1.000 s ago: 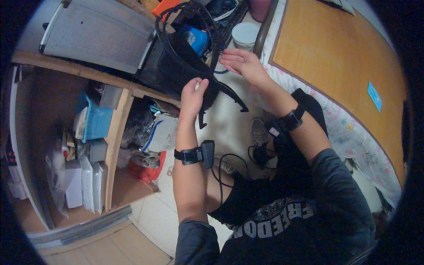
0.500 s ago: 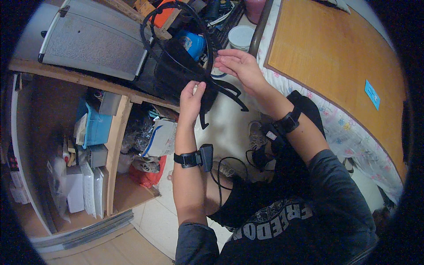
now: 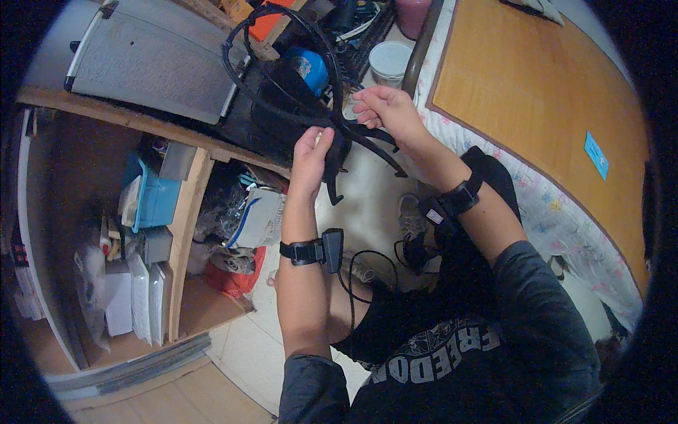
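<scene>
A black frame with curved, ring-like loops and hooked legs is held up in front of me, above the floor. My left hand is closed at its lower part, thumb pressed toward the fingers; the hand hides the exact grip. Just right of the frame, my right hand has its fingers curled in and thumb close to the index finger. Its fingertips are beside the frame's upright part, and whatever they pinch, if anything, is too small to make out.
A silver hard case lies on the wooden cabinet, whose shelves hold a blue basket. Behind the frame are a blue container and a white lidded bucket. A bed board stands to the right.
My right hand's fingers have curled in from a stretched-out pose, and the hand is slightly lower. The frame has shifted and tilted a little, its hooked legs farther right.
</scene>
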Demonstrator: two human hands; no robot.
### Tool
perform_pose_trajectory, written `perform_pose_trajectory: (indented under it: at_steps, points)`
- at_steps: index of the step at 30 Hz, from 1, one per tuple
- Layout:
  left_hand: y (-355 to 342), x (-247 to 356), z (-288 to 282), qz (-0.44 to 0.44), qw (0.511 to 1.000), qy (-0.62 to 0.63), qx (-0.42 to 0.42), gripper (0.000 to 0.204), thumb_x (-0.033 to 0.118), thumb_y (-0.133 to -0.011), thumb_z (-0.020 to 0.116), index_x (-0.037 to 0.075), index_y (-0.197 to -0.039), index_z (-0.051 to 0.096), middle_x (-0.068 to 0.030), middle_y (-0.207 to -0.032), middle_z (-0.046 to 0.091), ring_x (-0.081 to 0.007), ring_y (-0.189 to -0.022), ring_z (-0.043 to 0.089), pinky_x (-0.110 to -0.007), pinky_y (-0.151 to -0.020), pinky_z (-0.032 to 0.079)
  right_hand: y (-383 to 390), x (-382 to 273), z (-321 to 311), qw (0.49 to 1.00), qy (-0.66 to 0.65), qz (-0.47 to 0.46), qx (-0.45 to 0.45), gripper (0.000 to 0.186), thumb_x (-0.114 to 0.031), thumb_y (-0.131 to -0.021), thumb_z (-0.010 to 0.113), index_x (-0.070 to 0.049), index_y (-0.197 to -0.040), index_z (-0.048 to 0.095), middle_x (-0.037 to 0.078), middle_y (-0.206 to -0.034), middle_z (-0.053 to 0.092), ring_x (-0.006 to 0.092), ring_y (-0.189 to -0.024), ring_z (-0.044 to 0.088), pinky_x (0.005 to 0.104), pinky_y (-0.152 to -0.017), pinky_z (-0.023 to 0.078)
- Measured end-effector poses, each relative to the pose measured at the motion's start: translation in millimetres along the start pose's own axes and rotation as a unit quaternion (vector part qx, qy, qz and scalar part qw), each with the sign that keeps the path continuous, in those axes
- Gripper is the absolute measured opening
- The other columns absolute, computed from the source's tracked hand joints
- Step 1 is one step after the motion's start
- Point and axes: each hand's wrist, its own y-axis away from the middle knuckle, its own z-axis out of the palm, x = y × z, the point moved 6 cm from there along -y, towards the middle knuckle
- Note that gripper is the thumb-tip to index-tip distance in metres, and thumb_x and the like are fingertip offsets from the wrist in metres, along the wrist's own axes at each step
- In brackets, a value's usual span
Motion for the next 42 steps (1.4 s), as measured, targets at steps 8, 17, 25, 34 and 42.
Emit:
perform_pose_trajectory:
  at_steps: [8, 17, 25, 34, 42]
  points:
    - [-1, -10, -4, -0.031, 0.997, 0.058, -0.025, 0.020, 0.022, -0.095, 0.053, 0.002, -0.096, 0.058, 0.0010, -0.083, 0.062, -0.0056, -0.072, 0.055, -0.021, -0.067, 0.043, -2, -6, -3, 0.988, 0.148, -0.050, 0.013, 0.026, -0.028, -0.090, 0.061, -0.002, -0.091, 0.062, 0.006, -0.082, 0.064, 0.0089, -0.067, 0.058, 0.0197, -0.062, 0.047]
    - [-3, -8, -6, -0.004, 0.999, 0.032, -0.009, 0.022, 0.024, -0.096, 0.052, 0.003, -0.097, 0.059, 0.0002, -0.086, 0.062, -0.0062, -0.077, 0.054, -0.021, -0.071, 0.043, -2, 13, 14, 0.960, 0.252, -0.033, -0.116, 0.046, -0.038, -0.084, 0.068, -0.001, -0.110, 0.060, 0.007, -0.095, 0.063, 0.0124, -0.089, 0.056, 0.0254, -0.079, 0.046]
    - [-9, -6, -15, 0.091, 0.977, -0.192, 0.021, 0.021, 0.023, -0.090, 0.058, 0.002, -0.090, 0.063, -0.0047, -0.080, 0.060, -0.0116, -0.073, 0.054, -0.025, -0.071, 0.043, 1, 24, 21, 0.908, 0.352, -0.113, -0.199, 0.068, -0.040, -0.073, 0.074, 0.006, -0.119, 0.053, 0.023, -0.115, 0.060, 0.0316, -0.108, 0.059, 0.0343, -0.092, 0.046]
    - [3, 17, -9, 0.110, 0.936, -0.328, 0.070, 0.027, 0.024, -0.078, 0.071, 0.000, -0.089, 0.064, -0.0094, -0.081, 0.061, -0.0199, -0.073, 0.059, -0.030, -0.068, 0.046, -14, 38, 7, 0.948, 0.261, -0.115, -0.142, 0.055, -0.030, -0.073, 0.074, 0.005, -0.112, 0.057, 0.018, -0.106, 0.064, 0.0248, -0.102, 0.061, 0.0335, -0.091, 0.047]
    - [-2, 10, -16, 0.129, 0.952, -0.270, 0.068, 0.022, 0.022, -0.083, 0.066, 0.000, -0.087, 0.063, -0.0097, -0.084, 0.062, -0.0195, -0.078, 0.058, -0.030, -0.075, 0.044, -7, 27, 18, 0.969, 0.182, 0.013, -0.165, 0.019, -0.017, -0.089, 0.060, 0.000, -0.099, 0.059, 0.001, -0.087, 0.059, 0.0064, -0.077, 0.055, 0.0217, -0.069, 0.045]
